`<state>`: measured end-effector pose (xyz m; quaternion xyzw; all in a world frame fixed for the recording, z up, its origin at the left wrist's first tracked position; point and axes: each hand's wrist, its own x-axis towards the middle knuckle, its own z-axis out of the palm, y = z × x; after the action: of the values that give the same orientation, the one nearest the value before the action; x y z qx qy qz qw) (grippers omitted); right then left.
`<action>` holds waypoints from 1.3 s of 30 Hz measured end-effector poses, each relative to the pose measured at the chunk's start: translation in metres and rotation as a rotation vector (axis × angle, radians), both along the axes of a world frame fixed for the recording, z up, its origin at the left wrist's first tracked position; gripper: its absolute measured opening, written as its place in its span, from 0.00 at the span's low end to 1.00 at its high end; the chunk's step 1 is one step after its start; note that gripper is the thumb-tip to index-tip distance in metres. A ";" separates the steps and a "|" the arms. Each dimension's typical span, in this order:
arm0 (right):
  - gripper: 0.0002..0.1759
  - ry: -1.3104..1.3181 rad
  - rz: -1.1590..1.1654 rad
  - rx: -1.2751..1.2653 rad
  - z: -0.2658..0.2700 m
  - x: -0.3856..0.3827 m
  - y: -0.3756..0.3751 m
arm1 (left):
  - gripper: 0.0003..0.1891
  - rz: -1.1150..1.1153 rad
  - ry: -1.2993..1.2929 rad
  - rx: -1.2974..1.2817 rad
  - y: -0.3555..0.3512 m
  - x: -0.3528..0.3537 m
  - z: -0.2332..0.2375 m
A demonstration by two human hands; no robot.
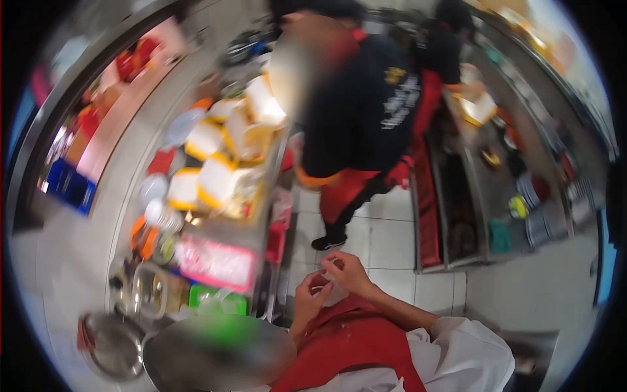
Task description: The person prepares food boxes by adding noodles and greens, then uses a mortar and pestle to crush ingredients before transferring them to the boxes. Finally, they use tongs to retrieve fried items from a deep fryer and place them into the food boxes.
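Note:
In front of my red apron (356,343), my left hand (309,298) and my right hand (351,274) are held close together, fingers bent and pinching. Between them hangs a small, pale, translucent piece (336,295) that looks like thin plastic, perhaps a bag. Both hands seem to grip its upper edge. Its exact kind and anything inside it are too blurred to make out.
To the left runs a counter with open yellow-and-white food boxes (219,178), a pink tray (217,262), a green basket (219,302) and a metal bowl (114,346). A co-worker in a black shirt (366,104) stands ahead. Metal shelving (480,196) lines the right.

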<state>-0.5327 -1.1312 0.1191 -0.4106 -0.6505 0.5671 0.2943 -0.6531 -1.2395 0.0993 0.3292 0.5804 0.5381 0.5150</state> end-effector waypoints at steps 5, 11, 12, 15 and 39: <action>0.11 0.110 -0.187 -0.107 -0.010 0.104 -0.002 | 0.21 -0.405 0.417 0.306 0.051 0.065 -0.005; 0.12 0.219 -0.352 -0.170 0.023 0.214 0.025 | 0.25 -0.708 -0.178 0.268 0.129 0.164 -0.013; 0.12 0.228 -0.366 -0.189 0.026 0.237 0.035 | 0.26 -0.749 -0.241 0.224 0.144 0.184 -0.009; 0.11 0.086 -0.340 -0.060 0.027 0.314 0.070 | 0.16 -0.837 -0.183 0.137 0.194 0.244 -0.002; 0.10 -0.064 -0.298 -0.095 -0.008 0.473 0.414 | 0.13 -0.612 0.520 0.132 0.526 0.354 -0.019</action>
<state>-0.0592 -0.7172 0.1110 -0.5337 -0.5639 0.5340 0.3347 -0.2991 -0.7133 0.0804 0.6443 0.5305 0.2948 0.4653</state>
